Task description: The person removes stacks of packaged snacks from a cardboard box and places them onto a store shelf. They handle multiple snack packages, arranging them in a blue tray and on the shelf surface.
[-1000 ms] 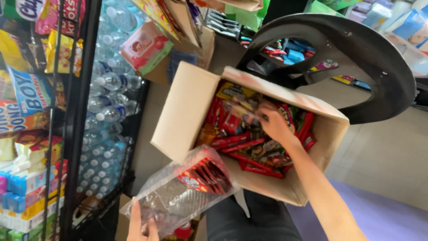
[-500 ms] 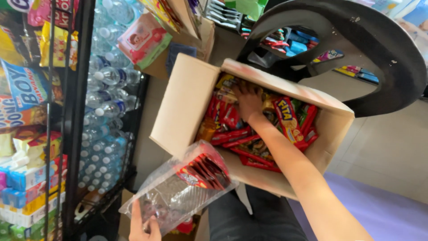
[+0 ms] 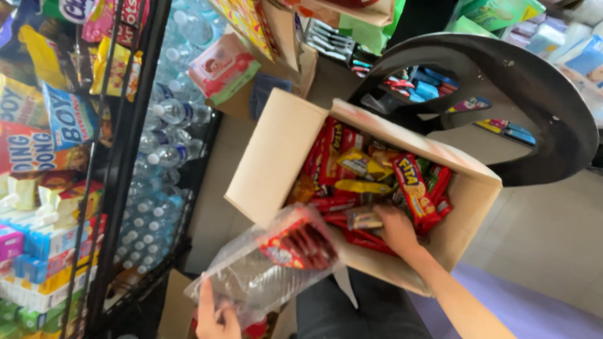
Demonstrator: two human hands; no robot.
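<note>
Our right hand in the cardboard box, grip closed on a small packet, our left hand gripping a clear bag of red packs beside the box's near edge

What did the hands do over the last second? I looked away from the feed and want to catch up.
The right hand drew back from the far side of the cardboard box toward its near edge and now grips a small wrapped snack. The left hand kept its hold on the clear plastic bag with the red packets inside; the box stayed put.
</note>
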